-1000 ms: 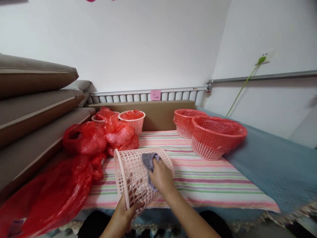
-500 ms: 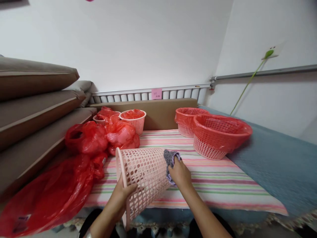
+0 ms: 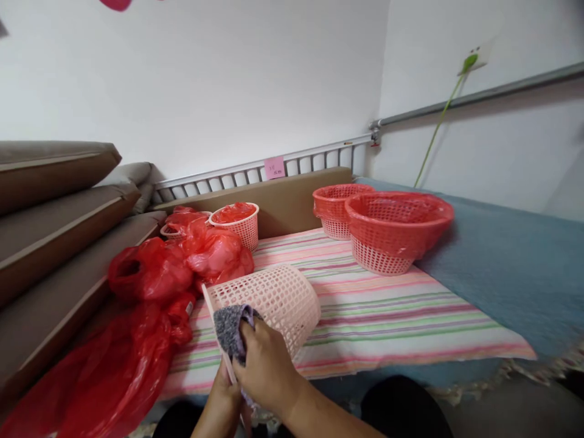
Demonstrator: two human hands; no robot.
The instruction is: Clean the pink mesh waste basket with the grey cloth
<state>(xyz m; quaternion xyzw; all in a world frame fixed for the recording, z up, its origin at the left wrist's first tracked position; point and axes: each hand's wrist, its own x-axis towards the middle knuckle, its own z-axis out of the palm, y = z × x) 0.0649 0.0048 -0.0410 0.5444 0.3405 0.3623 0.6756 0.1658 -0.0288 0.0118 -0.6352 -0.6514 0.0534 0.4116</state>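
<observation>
A pale pink perforated plastic basket (image 3: 287, 298) lies tilted on its side over the striped cloth, its open rim facing left. My left hand (image 3: 221, 395) grips that rim from below, its fingers partly hidden behind the basket and my other hand. Closed around a grey cleaning cloth with purple edging (image 3: 230, 331), my right hand (image 3: 264, 365) presses it against the basket's side near the rim.
Two baskets lined with red bags, a small one (image 3: 337, 228) and a wider one (image 3: 381, 258), stand at right. Left are crumpled red plastic bags (image 3: 155, 267), another lined basket (image 3: 249, 234) and stacked cushions (image 3: 59, 243). A striped cloth (image 3: 365, 316) covers the surface.
My right hand has moved the cloth left, from the basket's base end to its rim. The basket has turned slightly, and the camera view has tilted and shifted.
</observation>
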